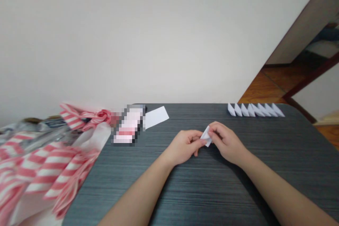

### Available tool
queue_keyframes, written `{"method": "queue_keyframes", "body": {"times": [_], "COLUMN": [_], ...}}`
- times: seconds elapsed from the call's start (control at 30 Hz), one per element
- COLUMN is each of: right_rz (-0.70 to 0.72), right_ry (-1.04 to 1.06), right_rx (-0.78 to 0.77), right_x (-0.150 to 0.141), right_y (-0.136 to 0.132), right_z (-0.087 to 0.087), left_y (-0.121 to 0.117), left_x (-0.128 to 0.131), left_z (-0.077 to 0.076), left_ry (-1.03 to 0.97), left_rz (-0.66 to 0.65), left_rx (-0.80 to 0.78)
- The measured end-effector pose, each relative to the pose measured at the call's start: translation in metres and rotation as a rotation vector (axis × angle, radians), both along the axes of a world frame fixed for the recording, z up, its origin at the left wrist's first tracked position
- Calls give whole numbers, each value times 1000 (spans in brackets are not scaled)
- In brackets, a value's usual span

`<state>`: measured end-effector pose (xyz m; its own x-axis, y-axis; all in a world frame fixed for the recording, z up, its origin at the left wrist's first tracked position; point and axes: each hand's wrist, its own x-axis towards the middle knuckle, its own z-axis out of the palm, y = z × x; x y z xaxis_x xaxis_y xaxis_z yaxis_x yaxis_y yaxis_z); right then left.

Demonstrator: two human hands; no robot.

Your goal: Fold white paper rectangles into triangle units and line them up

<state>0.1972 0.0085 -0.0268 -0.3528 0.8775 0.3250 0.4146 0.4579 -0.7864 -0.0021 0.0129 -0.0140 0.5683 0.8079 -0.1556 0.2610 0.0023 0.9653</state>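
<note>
Between my two hands is a small piece of folded white paper (206,136), held just above the dark table (190,190). My left hand (185,145) pinches its lower left side between thumb and fingers. On the upper right side, my right hand (224,139) grips the paper with thumb and fingertips. Part of the paper is covered by the fingers, so its full shape is hidden. Farther back on the right stands a row of several pointed folded white paper pieces (245,110). A flat white sheet (157,117) lies at the back left.
A blurred-out, phone-like rectangular object (129,125) lies at the table's left edge, touching the sheet. Beside the table on the left is a heap of red-and-white striped cloth (50,166). A pale wall (159,39) rises behind the table; wooden floor (267,81) shows at right.
</note>
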Motion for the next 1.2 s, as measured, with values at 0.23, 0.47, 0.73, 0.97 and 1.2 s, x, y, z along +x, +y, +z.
{"method": "queue_keyframes", "body": {"times": [0.23, 0.47, 0.73, 0.97, 1.2], "right_rz": [-5, -34, 9, -3, -13], "right_ry": [-17, 78, 233, 137, 133], "right_rx": [20, -70, -301, -353, -380], "right_x": [-1, 1, 0, 3, 2], "right_y": [0, -3, -1, 0, 0], "right_z": [3, -6, -11, -6, -5], "left_y": [-1, -1, -1, -1, -1], "left_x": [0, -1, 0, 0, 0], "left_z": [2, 1, 2, 3, 0], "left_ry": [80, 90, 76, 101, 89], "left_rz": [23, 61, 75, 75, 79], "left_rx": [53, 63, 56, 68, 91]}}
